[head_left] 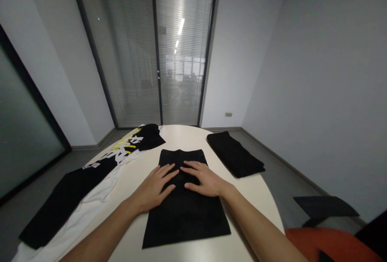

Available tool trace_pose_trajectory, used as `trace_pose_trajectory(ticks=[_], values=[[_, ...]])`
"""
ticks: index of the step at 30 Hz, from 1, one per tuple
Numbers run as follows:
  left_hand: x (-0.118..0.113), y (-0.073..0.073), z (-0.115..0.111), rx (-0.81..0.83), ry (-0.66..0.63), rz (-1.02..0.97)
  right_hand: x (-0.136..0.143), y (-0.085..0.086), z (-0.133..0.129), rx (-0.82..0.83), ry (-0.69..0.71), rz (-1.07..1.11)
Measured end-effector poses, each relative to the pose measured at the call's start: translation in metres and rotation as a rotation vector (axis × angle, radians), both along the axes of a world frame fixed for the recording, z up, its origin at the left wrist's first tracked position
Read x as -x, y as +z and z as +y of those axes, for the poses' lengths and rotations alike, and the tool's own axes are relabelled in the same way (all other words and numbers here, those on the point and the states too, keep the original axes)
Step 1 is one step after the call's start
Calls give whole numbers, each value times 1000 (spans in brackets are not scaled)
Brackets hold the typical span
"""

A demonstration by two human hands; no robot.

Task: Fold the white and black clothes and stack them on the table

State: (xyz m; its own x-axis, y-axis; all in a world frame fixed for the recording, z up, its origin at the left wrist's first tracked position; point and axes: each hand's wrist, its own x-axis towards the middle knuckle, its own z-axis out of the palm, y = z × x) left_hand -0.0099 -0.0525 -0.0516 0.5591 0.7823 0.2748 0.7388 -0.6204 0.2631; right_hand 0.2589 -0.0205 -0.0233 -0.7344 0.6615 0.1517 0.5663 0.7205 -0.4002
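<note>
A black cloth, folded into a flat, roughly rectangular panel, lies in the middle of the white table. My left hand rests palm down on its left side, fingers spread. Across from it, my right hand lies flat on the upper right part, fingers apart and pointing left. The fingertips of both hands are close together near the cloth's centre line. Neither hand grips anything.
The round white table holds a folded black garment at the right. Along its left edge lie a black printed garment and a white one. An orange chair stands at lower right.
</note>
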Motion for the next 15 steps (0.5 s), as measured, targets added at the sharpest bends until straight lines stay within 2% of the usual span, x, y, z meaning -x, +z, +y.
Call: trace_pose_trajectory(ticks=[3, 5, 8, 12, 15], values=[[2, -12, 3, 83, 38, 64, 1, -10, 3, 74, -48, -66], [3, -17, 5, 101, 71, 67, 1, -14, 5, 62, -72, -57], [6, -18, 8, 134, 124, 66, 1, -17, 8, 33, -148, -33], [8, -21, 9, 144, 165, 52, -1, -20, 10, 125, -206, -87], [8, -22, 9, 134, 190, 32, -3, -23, 13, 108, -244, -79]])
